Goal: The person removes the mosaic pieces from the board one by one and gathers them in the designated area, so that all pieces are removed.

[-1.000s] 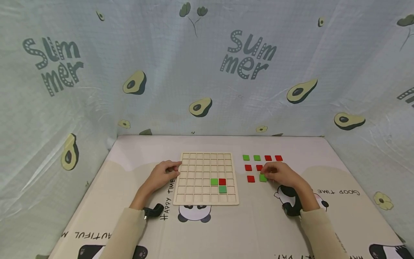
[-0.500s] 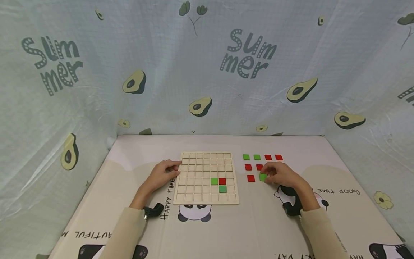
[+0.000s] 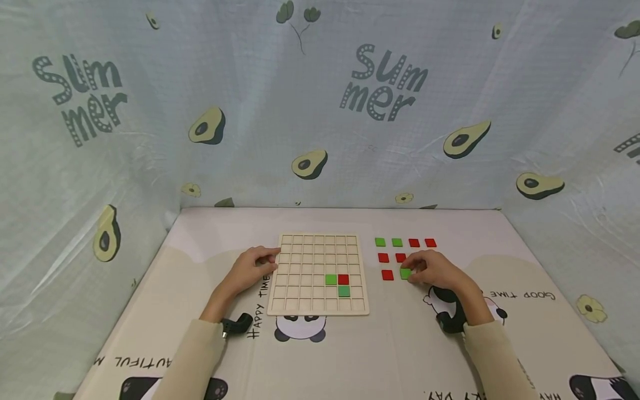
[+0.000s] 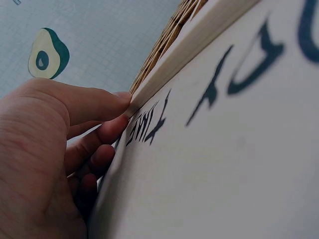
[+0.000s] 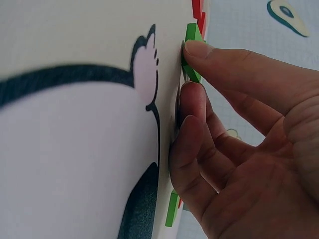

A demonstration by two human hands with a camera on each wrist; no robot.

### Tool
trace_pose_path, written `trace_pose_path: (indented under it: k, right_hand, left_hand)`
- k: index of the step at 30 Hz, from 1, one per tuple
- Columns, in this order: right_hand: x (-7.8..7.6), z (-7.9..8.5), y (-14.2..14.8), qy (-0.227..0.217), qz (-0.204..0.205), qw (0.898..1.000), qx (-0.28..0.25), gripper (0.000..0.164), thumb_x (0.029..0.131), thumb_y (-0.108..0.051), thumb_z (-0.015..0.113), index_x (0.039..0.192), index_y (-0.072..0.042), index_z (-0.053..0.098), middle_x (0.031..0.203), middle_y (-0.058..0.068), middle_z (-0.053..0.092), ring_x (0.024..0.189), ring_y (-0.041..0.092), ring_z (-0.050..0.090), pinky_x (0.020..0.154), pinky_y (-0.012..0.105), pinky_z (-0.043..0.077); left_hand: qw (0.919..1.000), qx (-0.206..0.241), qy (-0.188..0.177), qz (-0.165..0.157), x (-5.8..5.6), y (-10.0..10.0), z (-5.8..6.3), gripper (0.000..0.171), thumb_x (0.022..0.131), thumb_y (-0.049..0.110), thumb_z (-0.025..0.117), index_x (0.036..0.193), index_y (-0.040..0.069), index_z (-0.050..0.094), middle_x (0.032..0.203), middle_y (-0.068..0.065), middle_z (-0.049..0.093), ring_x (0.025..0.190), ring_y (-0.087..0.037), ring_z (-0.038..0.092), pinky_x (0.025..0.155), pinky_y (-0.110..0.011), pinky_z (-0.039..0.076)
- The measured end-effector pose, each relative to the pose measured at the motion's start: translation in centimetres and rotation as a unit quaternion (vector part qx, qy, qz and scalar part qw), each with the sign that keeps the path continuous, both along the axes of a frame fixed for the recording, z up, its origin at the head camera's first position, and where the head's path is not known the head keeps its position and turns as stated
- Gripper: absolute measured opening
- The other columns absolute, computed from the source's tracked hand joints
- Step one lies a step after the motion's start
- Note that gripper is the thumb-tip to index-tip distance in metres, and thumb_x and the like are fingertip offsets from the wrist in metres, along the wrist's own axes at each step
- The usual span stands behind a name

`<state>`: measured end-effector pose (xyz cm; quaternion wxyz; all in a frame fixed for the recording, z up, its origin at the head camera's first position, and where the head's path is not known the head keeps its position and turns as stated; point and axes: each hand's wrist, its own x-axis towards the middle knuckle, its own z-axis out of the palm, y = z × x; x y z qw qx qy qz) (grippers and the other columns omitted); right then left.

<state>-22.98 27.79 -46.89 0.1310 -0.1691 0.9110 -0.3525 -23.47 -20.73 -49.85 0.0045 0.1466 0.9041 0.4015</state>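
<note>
A light wooden grid board [image 3: 300,269] lies on the table, with a red tile [image 3: 343,279] and two green tiles in its cells, one of them a darker green tile [image 3: 344,291]. At the board's left edge, my left hand [image 3: 250,269] touches the side with thumb and forefinger; in the left wrist view its other fingers are bent beneath. To the right of the board, my right hand [image 3: 434,269] pinches a small green tile [image 5: 192,67] between thumb and fingers, at table level. The right hand partly covers this tile and a red tile [image 3: 400,258] behind it in the head view.
Loose tiles lie in rows right of the board: green tiles [image 3: 397,243] and red tiles [image 3: 414,243] at the back, more red tiles [image 3: 387,275] nearer. A printed cloth [image 3: 320,366] covers the table; a patterned curtain [image 3: 250,166] hangs behind and at both sides.
The view has shifted very slightly. My right fingers have adjusted a little around the green tile; my left hand stays at the board's edge.
</note>
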Motion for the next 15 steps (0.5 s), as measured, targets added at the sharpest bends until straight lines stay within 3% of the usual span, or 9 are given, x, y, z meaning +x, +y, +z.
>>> trace_pose_path:
  k: [15]
  right_hand:
    - [0.05, 0.15, -0.2, -0.005, -0.004, 1.0, 0.01, 0.023, 0.085, -0.009, 0.081, 0.107, -0.006, 0.075, 0.091, 0.004, 0.066, 0.08, 0.019, 0.054, 0.064, 0.025, 0.047]
  left_hand:
    - [1.0, 0.002, 0.003, 0.003, 0.03, -0.01, -0.06, 0.044, 0.094, 0.015, 0.072, 0.136, 0.004, 0.067, 0.098, -0.002, 0.067, 0.089, -0.016, 0.055, 0.082, -0.03, 0.045]
